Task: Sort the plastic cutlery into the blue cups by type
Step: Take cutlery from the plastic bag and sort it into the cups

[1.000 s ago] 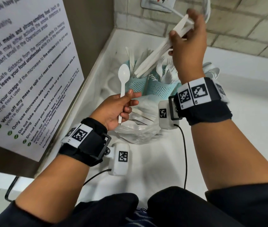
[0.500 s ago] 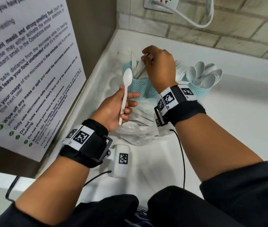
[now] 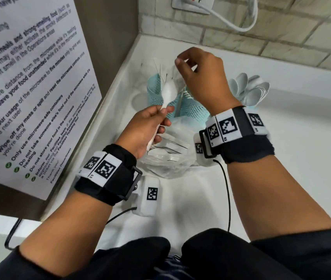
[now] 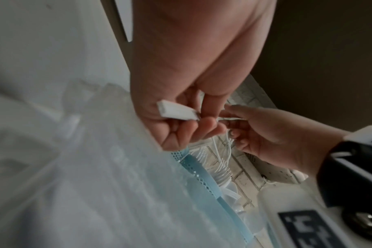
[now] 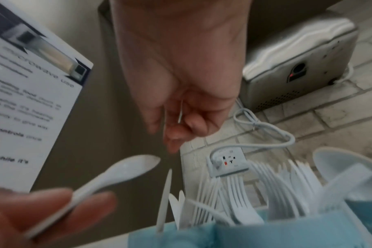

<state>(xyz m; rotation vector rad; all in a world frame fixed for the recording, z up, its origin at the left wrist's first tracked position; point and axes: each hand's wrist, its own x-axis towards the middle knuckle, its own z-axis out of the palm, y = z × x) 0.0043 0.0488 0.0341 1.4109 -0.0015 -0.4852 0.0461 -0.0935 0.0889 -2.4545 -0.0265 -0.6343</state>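
My left hand grips a white plastic spoon by its handle, bowl up, in front of the blue mesh cups. The handle's end juts from my palm. The left cup holds knives, the middle cup holds forks, and a bunch of spoons stands in a third cup that is mostly hidden behind my right wrist. My right hand hovers above the cups with its fingers loosely curled and nothing plainly in it.
A clear plastic bag of more cutlery lies on the white counter under my left hand. A wall with a notice closes the left side. Behind the cups are a tiled wall and a socket with a white cable.
My right hand brought a bundle of knives down from high up into the left cup and has lifted off without them. My left hand moved the spoon slightly toward the cups.
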